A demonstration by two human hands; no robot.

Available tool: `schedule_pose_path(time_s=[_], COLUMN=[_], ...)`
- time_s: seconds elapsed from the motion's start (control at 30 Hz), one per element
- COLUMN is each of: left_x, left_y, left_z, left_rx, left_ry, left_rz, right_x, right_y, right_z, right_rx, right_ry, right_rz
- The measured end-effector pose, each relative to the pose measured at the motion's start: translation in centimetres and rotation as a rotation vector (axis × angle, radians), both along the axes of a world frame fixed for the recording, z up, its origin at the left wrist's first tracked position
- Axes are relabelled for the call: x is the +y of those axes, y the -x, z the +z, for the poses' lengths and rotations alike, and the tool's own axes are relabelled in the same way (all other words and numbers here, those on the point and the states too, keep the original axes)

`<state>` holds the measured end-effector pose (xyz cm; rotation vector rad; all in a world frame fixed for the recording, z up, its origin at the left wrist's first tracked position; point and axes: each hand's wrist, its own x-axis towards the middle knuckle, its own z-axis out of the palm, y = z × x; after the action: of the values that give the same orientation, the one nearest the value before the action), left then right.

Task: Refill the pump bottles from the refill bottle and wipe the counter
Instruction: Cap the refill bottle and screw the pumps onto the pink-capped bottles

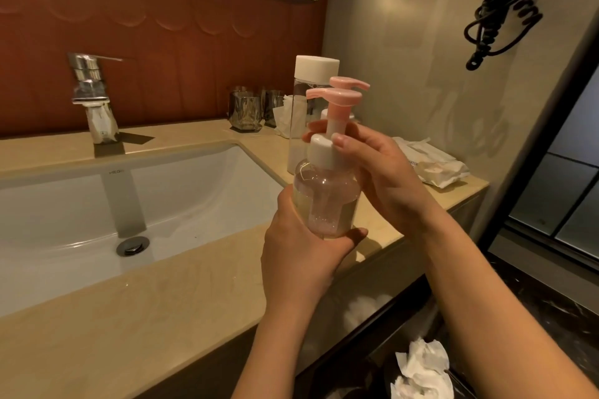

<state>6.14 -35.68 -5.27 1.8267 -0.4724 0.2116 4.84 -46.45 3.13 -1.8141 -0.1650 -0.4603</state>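
1. The left hand (301,246) wraps shut around the base of the pump bottle (325,201), holding it upright in the air above the counter (155,308), just right of the sink (181,191).
2. The right hand (385,178) closes its fingers (340,139) on the white collar (319,152), likely twisting it.
3. Keep the bottle vertical; it looks partly filled and could spill.
4. Turn the collar, not the pink pump head (334,94).
5. The refill bottle (306,107) stands capped behind, beside a second pump (350,82).
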Motion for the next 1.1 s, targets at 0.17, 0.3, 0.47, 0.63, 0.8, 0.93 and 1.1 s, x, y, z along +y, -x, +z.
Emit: schedule_pose_path(time_s=[0.17, 0.3, 0.47, 0.63, 0.8, 0.93, 1.1], left_x=[0.0, 0.1, 0.1, 0.0, -0.1, -0.1, -0.1], left_y=[0.0, 0.0, 0.1, 0.1, 0.1, 0.1, 0.0], left_z=[0.0, 0.0, 0.2, 0.3, 0.2, 0.3, 0.2], left_rx=[-0.002, -0.012, 0.003, 0.02, 0.022, 0.024, 0.009], left_ry=[0.004, -0.008, -0.008, -0.006, -0.003, 0.007, 0.004], left_rz=[0.0, 0.004, 0.008, 0.023, 0.025, 0.02, 0.017], right_x=[-0.3, -0.7, -0.8, 0.4, 1.9, 2.1, 0.7], right_y=[0.2, 0.3, 0.4, 0.7, 0.1, -0.6, 0.2], right_z=[0.3, 0.7, 1.0, 0.5, 0.0, 0.5, 1.1], right_rx=[-0.02, -0.001, -0.007, -0.105, -0.15, -0.042, 0.002], right_ry=[-0.045, 0.01, 0.049, 0.043, 0.146, 0.328, 0.276], right_rz=[0.068, 0.105, 0.062, -0.102, -0.297, -0.376, -0.047])
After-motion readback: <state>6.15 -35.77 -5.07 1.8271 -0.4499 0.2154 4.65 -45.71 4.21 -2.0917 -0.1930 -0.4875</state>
